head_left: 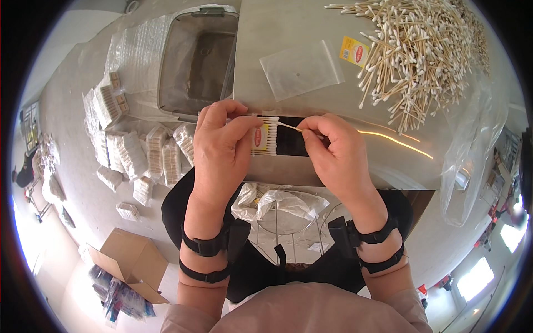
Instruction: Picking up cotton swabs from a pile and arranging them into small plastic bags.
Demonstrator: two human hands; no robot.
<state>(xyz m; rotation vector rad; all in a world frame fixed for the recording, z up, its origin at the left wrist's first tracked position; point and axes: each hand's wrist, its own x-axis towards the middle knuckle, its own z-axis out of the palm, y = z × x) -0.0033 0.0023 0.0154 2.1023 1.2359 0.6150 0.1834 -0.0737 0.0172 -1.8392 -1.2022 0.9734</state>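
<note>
My left hand (217,145) is closed on the left end of a flat pack of cotton swabs (272,141), lined up side by side with a yellow and red card (259,139) among them. Its thumb and fingers hide the pack's left part. In a pinch between thumb and forefinger, my right hand (340,152) holds a single cotton swab (292,128). That swab slants toward the pack, its white tip close to the upper end of the row. A dark strip (290,145) lies on the table between both hands.
A large heap of loose cotton swabs (422,55) covers the table's far right, beside another yellow card (354,51). A clear zip bag (301,69) lies left of it. Left stand a grey bin (166,72) and several filled packs (130,155). A cardboard box (133,258) sits lower left.
</note>
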